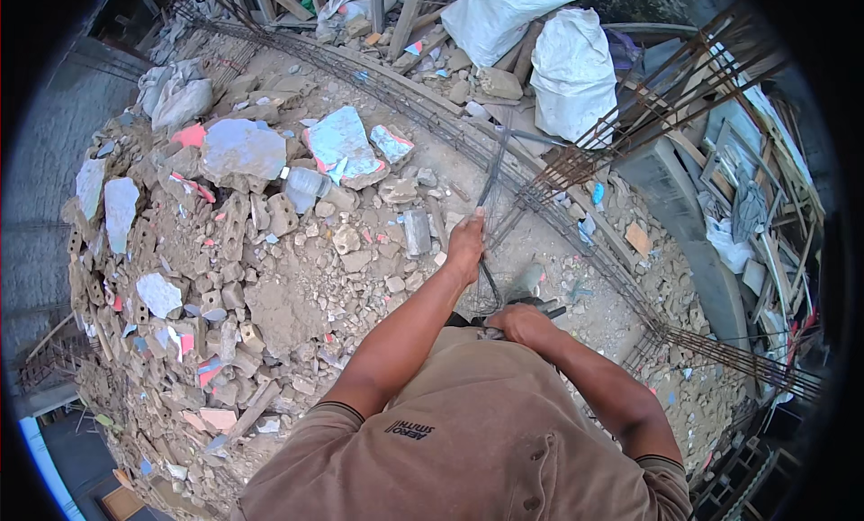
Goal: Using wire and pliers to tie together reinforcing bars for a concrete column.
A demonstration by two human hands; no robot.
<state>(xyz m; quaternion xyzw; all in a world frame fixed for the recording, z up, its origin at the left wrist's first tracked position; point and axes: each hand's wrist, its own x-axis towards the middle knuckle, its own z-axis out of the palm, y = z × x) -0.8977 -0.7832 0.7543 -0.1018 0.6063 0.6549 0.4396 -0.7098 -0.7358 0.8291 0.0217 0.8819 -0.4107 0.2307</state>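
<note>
My left hand [466, 244] is closed around a bundle of thin dark wire [491, 186], held out in front of my body. The strands run up and away from the fist, and a bent length hangs below it toward my waist. My right hand [524, 325] is close to my waist with its fingers curled in. Dark, rod-like ends [551, 309] show just beyond its knuckles. What that hand grips is mostly hidden by the hand itself.
Broken concrete and block rubble [279, 296] covers the ground on the left, with a clear plastic bottle [306, 183] on it. A long rebar cage [594, 271] crosses ahead to the right. Rusty bars [666, 89] jut out at upper right, beside white sacks [574, 71].
</note>
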